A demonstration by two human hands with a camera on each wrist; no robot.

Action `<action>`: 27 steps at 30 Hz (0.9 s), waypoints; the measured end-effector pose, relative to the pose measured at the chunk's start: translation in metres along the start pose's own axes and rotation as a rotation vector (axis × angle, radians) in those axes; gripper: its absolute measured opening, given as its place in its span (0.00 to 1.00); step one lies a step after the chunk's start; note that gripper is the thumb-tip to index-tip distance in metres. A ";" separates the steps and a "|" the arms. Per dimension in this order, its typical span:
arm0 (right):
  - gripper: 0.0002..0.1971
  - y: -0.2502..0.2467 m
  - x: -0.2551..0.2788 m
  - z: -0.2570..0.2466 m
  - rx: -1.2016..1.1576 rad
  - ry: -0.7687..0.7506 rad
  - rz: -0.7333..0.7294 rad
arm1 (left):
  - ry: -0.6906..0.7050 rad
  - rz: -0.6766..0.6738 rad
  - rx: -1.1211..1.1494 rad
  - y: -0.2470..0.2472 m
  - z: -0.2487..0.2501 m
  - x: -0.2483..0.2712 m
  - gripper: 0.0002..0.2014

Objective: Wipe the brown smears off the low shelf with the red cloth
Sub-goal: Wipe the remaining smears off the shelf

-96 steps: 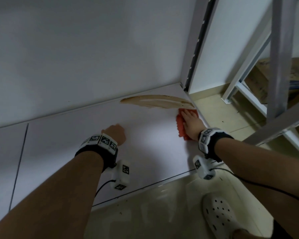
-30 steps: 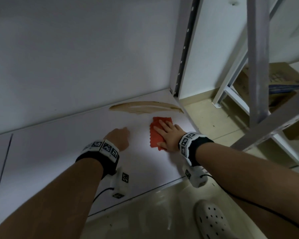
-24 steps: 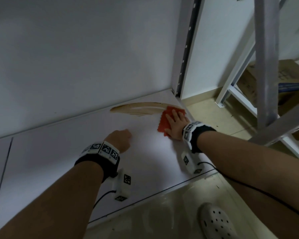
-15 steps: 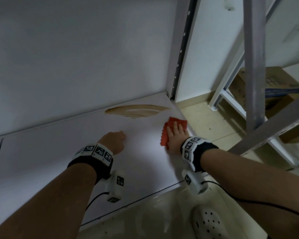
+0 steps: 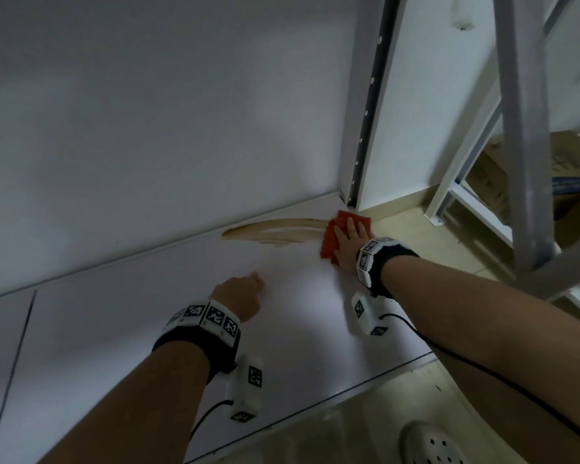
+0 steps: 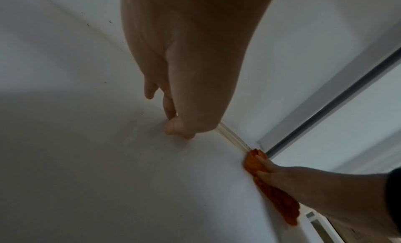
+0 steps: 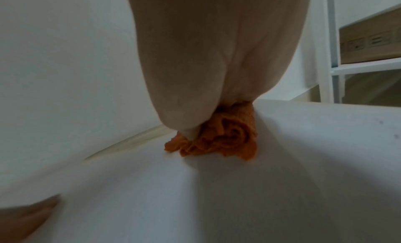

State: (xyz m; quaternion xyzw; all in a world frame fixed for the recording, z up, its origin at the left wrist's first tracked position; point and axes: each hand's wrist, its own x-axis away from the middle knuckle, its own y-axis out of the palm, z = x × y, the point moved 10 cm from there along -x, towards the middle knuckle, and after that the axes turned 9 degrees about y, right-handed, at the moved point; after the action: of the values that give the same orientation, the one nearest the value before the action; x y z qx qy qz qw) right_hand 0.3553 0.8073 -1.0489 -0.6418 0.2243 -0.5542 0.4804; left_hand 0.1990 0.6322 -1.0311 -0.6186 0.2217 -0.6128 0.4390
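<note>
A long brown smear (image 5: 278,231) runs along the back edge of the white low shelf (image 5: 298,329). The red cloth (image 5: 327,244) lies over the smear's right end, in the back right corner by the upright post. My right hand (image 5: 352,231) presses flat on it with straight fingers. In the right wrist view the cloth (image 7: 228,140) is bunched under my palm (image 7: 206,75). My left hand (image 5: 240,294) rests on the shelf as a fist, holding nothing, well left of the cloth. The left wrist view shows its curled fingers (image 6: 180,130) touching the shelf, with the cloth (image 6: 273,200) off to the right.
A white wall (image 5: 148,112) rises right behind the shelf. A perforated upright post (image 5: 365,105) stands at the corner beside the cloth. A grey rack beam (image 5: 523,128) and a cardboard box (image 5: 503,182) are to the right. My white clog (image 5: 432,443) stands on the tiled floor.
My right hand slid the cloth from the shelf's right edge back into the far corner, onto the smear's right end. My left fist stayed in place.
</note>
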 end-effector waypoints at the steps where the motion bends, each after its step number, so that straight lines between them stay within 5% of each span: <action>1: 0.38 0.000 0.001 0.007 -0.017 0.026 0.002 | 0.001 -0.009 0.008 0.000 -0.001 0.000 0.29; 6: 0.37 0.014 0.024 0.026 -0.071 0.100 -0.005 | 0.005 -0.033 0.036 0.002 0.002 0.003 0.30; 12: 0.43 0.034 0.082 -0.038 0.052 -0.183 0.044 | -0.014 -0.067 0.032 0.001 0.004 0.008 0.27; 16: 0.42 0.038 0.073 -0.065 0.126 -0.261 0.042 | -0.029 -0.091 0.005 0.003 0.006 0.007 0.29; 20: 0.41 0.023 0.039 -0.064 0.152 -0.218 0.007 | -0.022 -0.069 -0.033 0.001 0.003 0.001 0.30; 25: 0.53 0.024 -0.015 -0.023 0.199 -0.063 -0.037 | -0.008 -0.066 -0.056 -0.002 0.004 0.001 0.29; 27: 0.48 0.020 -0.008 -0.005 0.156 -0.020 -0.027 | 0.005 -0.059 -0.062 -0.003 0.007 0.001 0.28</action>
State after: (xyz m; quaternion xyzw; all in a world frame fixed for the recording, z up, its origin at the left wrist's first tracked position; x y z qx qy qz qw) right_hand 0.3532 0.8026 -1.0708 -0.6110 0.1668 -0.5699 0.5235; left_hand 0.2049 0.6346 -1.0272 -0.6367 0.2232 -0.6199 0.4006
